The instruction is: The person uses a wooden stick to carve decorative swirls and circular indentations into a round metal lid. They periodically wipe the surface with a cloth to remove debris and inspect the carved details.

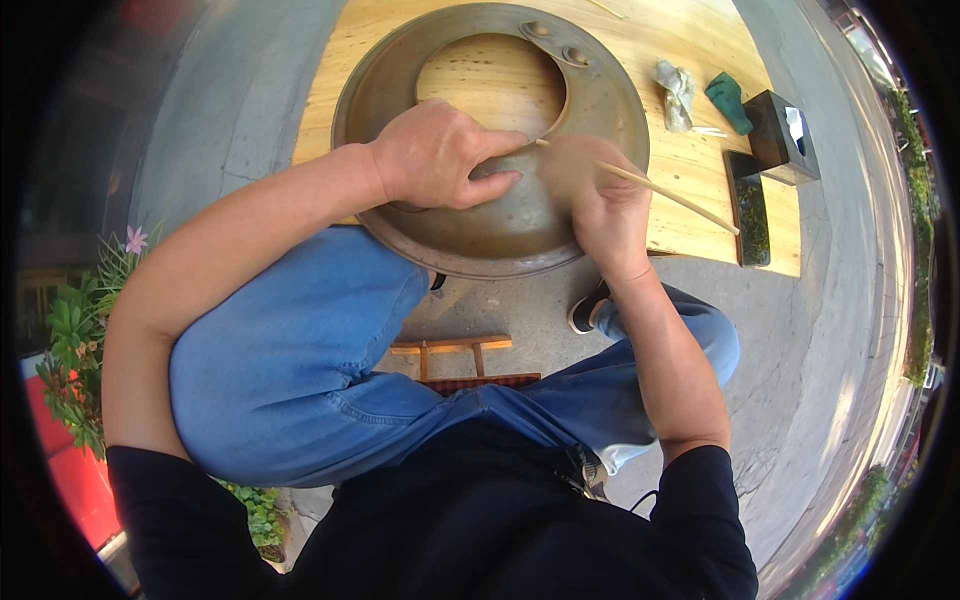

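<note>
A wide, round metal pan (pixel 378 95) with a large round hole through it lies on the wooden table, its near edge overhanging my lap. Two raised rivets sit on its far side. My left hand (pixel 435 155) rests on the metal below the hole, index finger and thumb stretched out and apart, the other fingers curled under. The index fingertip is at the hole's near edge. In my right hand (pixel 610 210), partly blurred, is a thin wooden stick (pixel 690 204). Its tip meets the hole's edge beside my left index finger; the tail slants out to the right.
On the light wooden table (pixel 690 30) at the right are a crumpled pale wrapper (pixel 676 95), a dark green cloth (pixel 729 102), a black tissue box (pixel 782 137) and a dark phone (pixel 747 208). A low wooden stool (pixel 450 346) shows between my legs. Plants (pixel 78 345) stand at the left.
</note>
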A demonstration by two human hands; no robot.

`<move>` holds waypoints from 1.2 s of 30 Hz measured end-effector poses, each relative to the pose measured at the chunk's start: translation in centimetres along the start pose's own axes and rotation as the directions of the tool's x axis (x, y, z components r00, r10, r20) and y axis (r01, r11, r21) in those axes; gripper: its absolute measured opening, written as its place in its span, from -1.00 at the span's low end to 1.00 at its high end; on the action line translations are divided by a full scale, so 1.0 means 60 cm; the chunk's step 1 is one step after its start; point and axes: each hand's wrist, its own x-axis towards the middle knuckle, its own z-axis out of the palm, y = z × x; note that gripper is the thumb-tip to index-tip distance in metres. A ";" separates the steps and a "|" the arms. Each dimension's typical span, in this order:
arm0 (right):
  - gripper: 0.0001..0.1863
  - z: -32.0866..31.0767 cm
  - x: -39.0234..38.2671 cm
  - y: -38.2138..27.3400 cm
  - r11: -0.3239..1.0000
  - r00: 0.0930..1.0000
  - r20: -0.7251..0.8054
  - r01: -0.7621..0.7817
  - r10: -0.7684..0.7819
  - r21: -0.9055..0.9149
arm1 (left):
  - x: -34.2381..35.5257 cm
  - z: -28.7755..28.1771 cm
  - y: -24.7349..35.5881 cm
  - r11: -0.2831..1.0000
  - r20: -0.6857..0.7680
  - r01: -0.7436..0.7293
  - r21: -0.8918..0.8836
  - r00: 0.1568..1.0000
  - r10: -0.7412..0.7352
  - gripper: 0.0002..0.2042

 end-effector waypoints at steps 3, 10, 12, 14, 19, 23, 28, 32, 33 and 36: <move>-0.84 -0.001 0.003 -0.008 0.996 0.997 0.057 0.056 -0.052 -0.073 | -0.003 0.004 -0.004 1.000 -0.056 -0.022 0.014 0.998 0.023 -0.68; -0.85 -0.006 0.006 -0.008 0.998 0.998 -0.027 -0.059 0.059 -0.014 | 0.001 0.002 -0.001 1.000 -0.033 -0.013 0.010 0.999 0.013 -0.68; -0.86 -0.007 0.006 -0.010 0.978 0.993 0.016 0.117 -0.116 -0.175 | -0.002 0.008 -0.004 1.000 -0.076 -0.028 0.006 0.997 0.028 -0.68; -0.87 -0.009 0.009 -0.012 0.971 0.995 0.015 0.101 -0.100 -0.216 | -0.004 0.010 -0.006 1.000 -0.081 -0.030 0.009 0.996 0.030 -0.69; -0.89 -0.020 0.015 -0.006 0.974 0.998 -0.054 -0.042 0.030 -0.221 | -0.002 0.004 -0.002 1.000 -0.057 -0.010 0.012 0.998 0.011 -0.69; -0.90 -0.017 0.004 -0.012 0.898 0.968 0.108 0.250 -0.226 -0.361 | -0.004 -0.002 0.001 1.000 -0.032 0.005 0.010 0.999 -0.005 -0.67; -0.88 -0.022 0.014 0.017 0.972 0.994 -0.067 0.072 -0.089 -0.225 | -0.007 0.002 -0.004 1.000 -0.041 -0.005 0.014 0.999 0.005 -0.67; -0.89 -0.015 0.002 0.005 0.880 0.946 0.115 0.323 -0.302 -0.347 | -0.001 0.006 -0.006 1.000 -0.065 -0.022 0.005 0.998 0.022 -0.68; -0.90 -0.004 -0.010 -0.018 0.858 0.941 0.190 0.335 -0.281 -0.389 | -0.002 0.009 -0.007 0.999 -0.081 -0.035 0.006 0.996 0.036 -0.68; -0.86 -0.006 0.000 -0.024 0.914 0.988 0.105 0.148 -0.116 -0.379 | -0.003 0.012 -0.010 0.999 -0.068 -0.037 0.010 0.997 0.037 -0.70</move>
